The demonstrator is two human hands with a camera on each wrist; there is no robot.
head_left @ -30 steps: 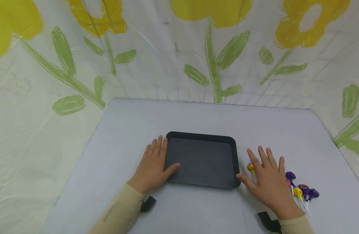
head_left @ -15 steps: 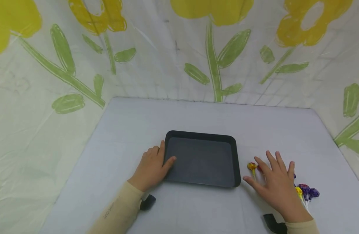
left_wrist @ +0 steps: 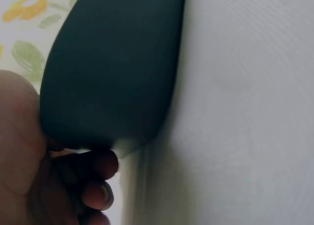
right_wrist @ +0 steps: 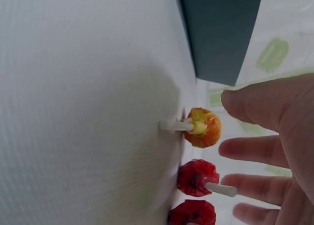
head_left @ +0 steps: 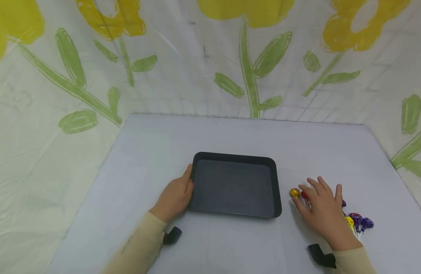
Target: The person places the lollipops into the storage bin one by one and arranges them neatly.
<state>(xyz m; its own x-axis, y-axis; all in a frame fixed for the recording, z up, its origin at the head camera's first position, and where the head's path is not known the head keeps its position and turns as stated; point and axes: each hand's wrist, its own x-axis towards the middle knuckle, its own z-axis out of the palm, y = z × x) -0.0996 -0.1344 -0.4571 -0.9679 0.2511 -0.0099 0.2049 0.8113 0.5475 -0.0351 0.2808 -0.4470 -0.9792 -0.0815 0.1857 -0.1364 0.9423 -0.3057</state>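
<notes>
— Where to look for the tray (head_left: 236, 186)?

— Toward the middle of the bench (head_left: 162, 140), dark grey and rimmed, with its inside facing up.

— And for the left grip (head_left: 175, 196)?

— Holding the tray by its left edge. In the left wrist view, with fingers curled in under that end, near a rounded corner.

— On the other side?

— Loose, in the case of the right grip (head_left: 323, 217): spread to the right of the tray, with fingers apart and slightly bent, not closed round anything.

— Near what?

— Just beside an orange-and-yellow lollipop (right_wrist: 206, 129). Touching it or not, hard to tell.

— More of them?

— Yes, red lollipops (right_wrist: 196, 178) next in the row, by the fingers. Farther right on the bench, purple lollipops (head_left: 356, 220) and a yellow lollipop (head_left: 349, 222), partly hidden behind the right grip.

— At the wrists?

— Cream sleeves (head_left: 138, 243), with a black fitting (head_left: 172, 236) at each.

— Behind the bench?

— Pale sheet (head_left: 196, 76), patterned with yellow flowers (head_left: 340, 30) and green leaves (head_left: 272, 55).
</notes>
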